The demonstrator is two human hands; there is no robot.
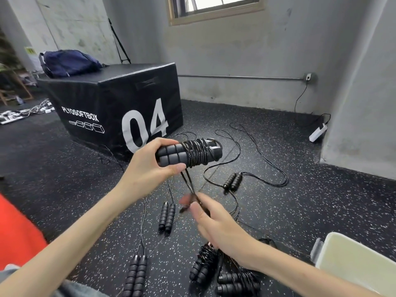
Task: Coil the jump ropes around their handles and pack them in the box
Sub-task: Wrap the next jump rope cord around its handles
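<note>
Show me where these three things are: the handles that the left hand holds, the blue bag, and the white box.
handles (171, 155), head view, on the grey foam grip
blue bag (68, 63), head view, on the middle of its fabric
white box (334, 256), head view, on its near rim

- held jump rope (188, 154): paired black foam handles, horizontal, cord coiled around the right half, loose end hanging down
- two coiled ropes (222, 273) on near floor, just beside each other
- three uncoiled ropes, handles paired: near left (136, 275), middle (166, 217), farther right (233, 181), cords trailing across floor
- box (351, 262): pale, near right, partly cut off
</note>
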